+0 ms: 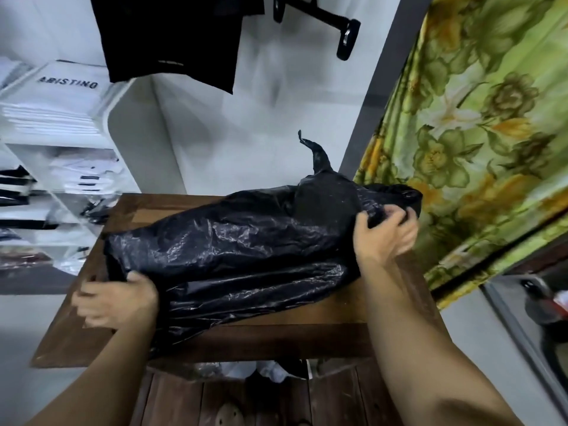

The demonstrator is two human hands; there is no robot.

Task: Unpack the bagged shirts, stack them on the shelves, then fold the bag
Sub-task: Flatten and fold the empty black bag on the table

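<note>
Bag (246, 241) lies flat across the desk (322, 312), left hand (118, 298) pinching its near corner, right hand (385, 232) bunching the far end — looks like folding's underway, next bringing one end over.

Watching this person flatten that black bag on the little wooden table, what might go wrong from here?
1. The black bag is thin, crinkly plastic; the right hand bunches its far end tightly, so a hard pull might tear it.
2. The bag overhangs the wooden table at its near edge, so it may slide off while being folded.
3. The left hand pins only one corner; the slippery film could spring open again.
</note>
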